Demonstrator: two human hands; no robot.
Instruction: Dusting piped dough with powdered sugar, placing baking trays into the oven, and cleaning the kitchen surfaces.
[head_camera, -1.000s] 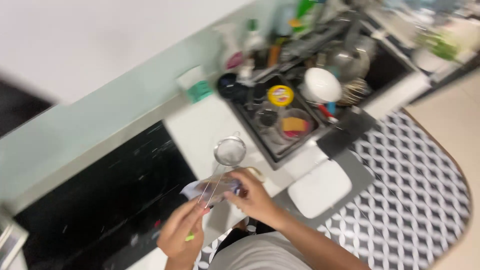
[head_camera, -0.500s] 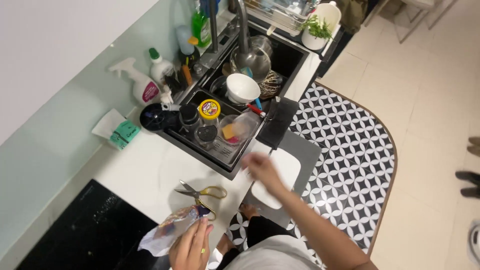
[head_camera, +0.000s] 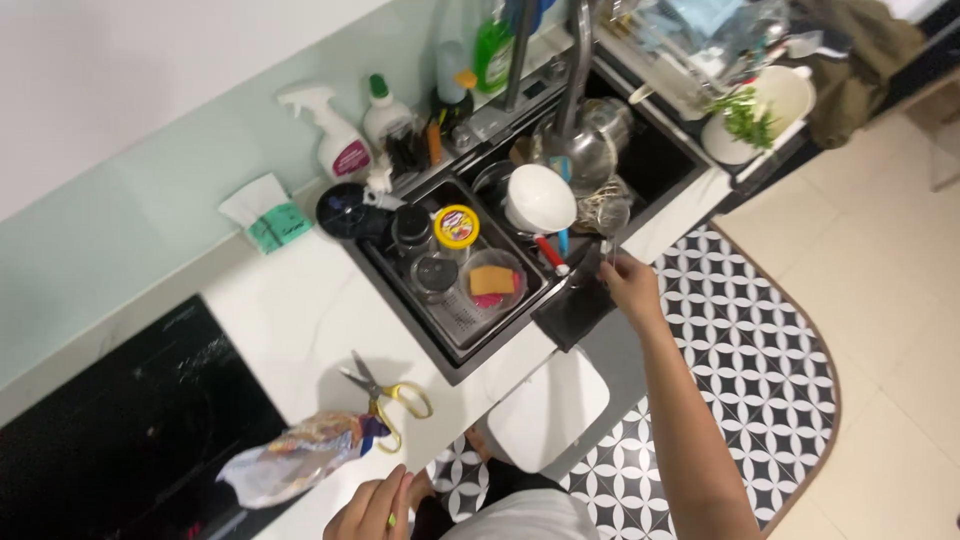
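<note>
Right hand (head_camera: 630, 283) is reaching out over the sink's (head_camera: 640, 160) front edge, fingers pinching a small strainer (head_camera: 604, 215) — held beside the white bowl (head_camera: 540, 197). Left hand (head_camera: 372, 505) is resting at the counter's (head_camera: 290, 310) near edge, loosely curled — plastic bag (head_camera: 290, 458) just beside it, scissors (head_camera: 385, 392) lying nearby.

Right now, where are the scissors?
Head view: the yellow-handled scissors lie on the white counter, left of the sink, just above the plastic bag by the left hand.
</note>
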